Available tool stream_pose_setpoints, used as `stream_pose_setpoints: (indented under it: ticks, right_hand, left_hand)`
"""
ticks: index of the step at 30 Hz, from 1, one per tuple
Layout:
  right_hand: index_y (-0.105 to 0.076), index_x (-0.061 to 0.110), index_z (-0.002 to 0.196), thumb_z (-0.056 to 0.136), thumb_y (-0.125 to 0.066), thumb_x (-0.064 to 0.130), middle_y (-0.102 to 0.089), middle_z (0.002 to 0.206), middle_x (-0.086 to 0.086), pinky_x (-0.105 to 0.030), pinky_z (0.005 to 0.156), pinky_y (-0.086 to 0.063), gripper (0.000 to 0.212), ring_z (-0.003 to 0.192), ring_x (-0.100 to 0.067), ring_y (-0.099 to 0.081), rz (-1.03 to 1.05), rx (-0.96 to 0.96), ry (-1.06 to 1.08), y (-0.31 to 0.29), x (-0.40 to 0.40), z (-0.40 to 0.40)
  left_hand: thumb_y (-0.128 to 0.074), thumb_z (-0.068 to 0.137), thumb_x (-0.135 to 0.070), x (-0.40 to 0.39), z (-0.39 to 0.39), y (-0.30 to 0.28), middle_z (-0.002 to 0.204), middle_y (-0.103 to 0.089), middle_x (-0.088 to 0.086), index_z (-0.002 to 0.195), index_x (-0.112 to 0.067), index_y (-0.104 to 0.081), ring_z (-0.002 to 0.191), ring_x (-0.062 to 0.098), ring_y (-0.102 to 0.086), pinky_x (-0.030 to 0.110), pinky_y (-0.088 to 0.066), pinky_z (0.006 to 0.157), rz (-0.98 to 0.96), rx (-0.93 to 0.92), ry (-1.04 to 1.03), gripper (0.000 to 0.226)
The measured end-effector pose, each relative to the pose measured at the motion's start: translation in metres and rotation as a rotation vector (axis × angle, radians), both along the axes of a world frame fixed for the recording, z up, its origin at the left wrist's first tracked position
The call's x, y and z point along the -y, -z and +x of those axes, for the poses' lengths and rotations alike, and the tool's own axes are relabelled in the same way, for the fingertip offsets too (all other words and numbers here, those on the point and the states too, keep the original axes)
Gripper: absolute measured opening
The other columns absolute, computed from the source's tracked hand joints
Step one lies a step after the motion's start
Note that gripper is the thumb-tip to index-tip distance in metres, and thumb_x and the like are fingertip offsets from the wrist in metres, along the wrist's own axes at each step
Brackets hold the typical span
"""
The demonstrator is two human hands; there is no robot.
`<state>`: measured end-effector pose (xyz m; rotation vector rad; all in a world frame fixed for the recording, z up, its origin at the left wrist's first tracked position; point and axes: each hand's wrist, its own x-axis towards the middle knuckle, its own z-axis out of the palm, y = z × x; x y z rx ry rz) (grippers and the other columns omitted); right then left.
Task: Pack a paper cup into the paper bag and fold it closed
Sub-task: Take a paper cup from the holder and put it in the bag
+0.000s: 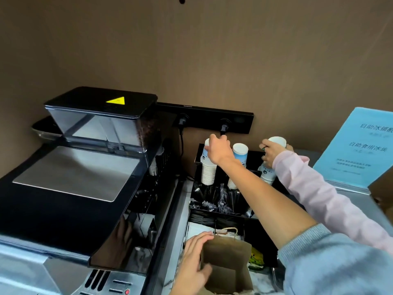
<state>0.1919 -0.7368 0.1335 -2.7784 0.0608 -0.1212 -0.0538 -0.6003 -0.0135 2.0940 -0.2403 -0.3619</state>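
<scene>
A brown paper bag with twisted handles stands open at the bottom centre. My left hand holds its left edge, thumb inside the mouth. My right hand reaches far forward and closes over the top paper cup of the left cup stack, which is white with blue print. The cup sits on the stack. My fingers hide most of its rim.
Another person's hand, in a pink sleeve, grips the right cup stack. A middle stack stands between us. All stacks sit in a black organiser with wrapped stirrers. A coffee machine fills the left; a blue sign stands right.
</scene>
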Motion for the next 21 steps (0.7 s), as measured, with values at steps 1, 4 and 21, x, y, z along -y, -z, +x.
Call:
stream_pose_setpoints:
  ticks: [1, 4, 21]
  right_hand:
    - [-0.047, 0.004, 0.122, 0.101, -0.051, 0.025, -0.042, 0.129, -0.025, -0.051, 0.093, -0.045, 0.030, 0.119, -0.045, -0.043, 0.017, 0.008, 0.001, -0.002, 0.001, 0.001]
    - [-0.048, 0.003, 0.117, 0.100, -0.053, 0.024, -0.044, 0.126, -0.026, -0.049, 0.091, -0.046, 0.027, 0.115, -0.047, -0.047, 0.059, 0.061, -0.006, -0.011, 0.002, 0.003]
    - [-0.061, 0.035, 0.124, 0.094, -0.061, 0.028, -0.064, 0.114, -0.003, -0.036, 0.093, -0.057, 0.031, 0.099, -0.016, -0.066, 0.841, 0.420, -0.145, -0.076, 0.019, -0.084]
  left_hand:
    - [-0.064, 0.077, -0.006, -0.001, 0.000, 0.000, 0.147, -0.035, -0.027, 0.130, -0.052, -0.039, 0.142, -0.008, -0.026, 0.034, -0.019, 0.127, 0.001, 0.005, 0.002, 0.074]
    - [-0.062, 0.075, -0.008, -0.003, 0.000, 0.000, 0.147, -0.036, -0.028, 0.131, -0.050, -0.040, 0.142, -0.010, -0.024, 0.033, -0.020, 0.126, -0.007, 0.012, 0.013, 0.073]
    - [-0.057, 0.073, -0.013, -0.002, 0.000, 0.010, 0.144, -0.032, -0.031, 0.129, -0.060, -0.039, 0.137, -0.017, -0.024, 0.021, -0.021, 0.116, -0.028, -0.028, 0.020, 0.075]
